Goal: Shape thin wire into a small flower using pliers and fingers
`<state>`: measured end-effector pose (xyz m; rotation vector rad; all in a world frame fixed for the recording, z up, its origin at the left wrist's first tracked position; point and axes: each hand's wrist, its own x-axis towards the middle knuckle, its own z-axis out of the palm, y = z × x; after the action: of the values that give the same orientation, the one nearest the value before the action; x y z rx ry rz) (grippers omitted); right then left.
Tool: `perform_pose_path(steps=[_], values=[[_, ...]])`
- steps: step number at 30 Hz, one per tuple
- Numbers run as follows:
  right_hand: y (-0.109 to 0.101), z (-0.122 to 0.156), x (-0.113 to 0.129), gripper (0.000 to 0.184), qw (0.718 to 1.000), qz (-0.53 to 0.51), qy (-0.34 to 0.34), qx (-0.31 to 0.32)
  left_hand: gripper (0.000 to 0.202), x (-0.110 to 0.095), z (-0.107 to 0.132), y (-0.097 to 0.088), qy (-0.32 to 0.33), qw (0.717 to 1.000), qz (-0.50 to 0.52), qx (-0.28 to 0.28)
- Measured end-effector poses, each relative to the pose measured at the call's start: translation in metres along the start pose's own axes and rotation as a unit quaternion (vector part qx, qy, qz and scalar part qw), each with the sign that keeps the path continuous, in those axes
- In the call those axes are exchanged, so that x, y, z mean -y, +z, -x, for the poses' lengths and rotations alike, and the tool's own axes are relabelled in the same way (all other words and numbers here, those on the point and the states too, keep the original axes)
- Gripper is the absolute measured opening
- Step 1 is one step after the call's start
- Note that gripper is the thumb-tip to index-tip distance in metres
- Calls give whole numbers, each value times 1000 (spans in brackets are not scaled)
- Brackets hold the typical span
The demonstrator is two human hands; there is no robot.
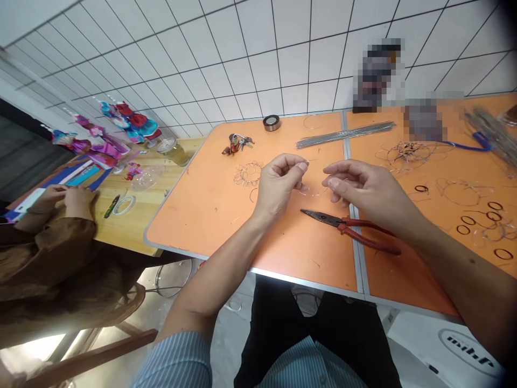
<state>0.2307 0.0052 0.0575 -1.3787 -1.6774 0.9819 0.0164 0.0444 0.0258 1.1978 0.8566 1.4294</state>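
Note:
My left hand [280, 183] pinches a thin wire [313, 193] between thumb and fingertips above the orange table. Only faint stretches of this wire show, curving between my two hands. My right hand [359, 180] hovers just to the right, fingers loosely bent and thumb apart from the index finger; nothing clear is gripped in it. Below lie red-handled long-nose pliers [343, 222], jaws pointing left across the table seam. A looped wire ring [247, 174] rests left of my left hand.
Behind my hands are a tape roll [271, 123], keys [238, 143] and a bundle of straight wires [345, 134]. Wire coils [407, 155] and dark rings [468, 220] lie at right. At left, a co-worker's hands [67, 196] rest at a wooden table [133, 231] with dolls.

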Motion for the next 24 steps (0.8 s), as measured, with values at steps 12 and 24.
perform_pose_path(steps=[12, 24], values=[[-19, 20, -32, 15, 851, 481, -49, 205, 24, -17, -8, -8, 30, 993, -32, -106], [-11, 17, -32, 21, 877, 459, -50, 131, 28, -23, -11, -13, 13, 992, -35, -124]])
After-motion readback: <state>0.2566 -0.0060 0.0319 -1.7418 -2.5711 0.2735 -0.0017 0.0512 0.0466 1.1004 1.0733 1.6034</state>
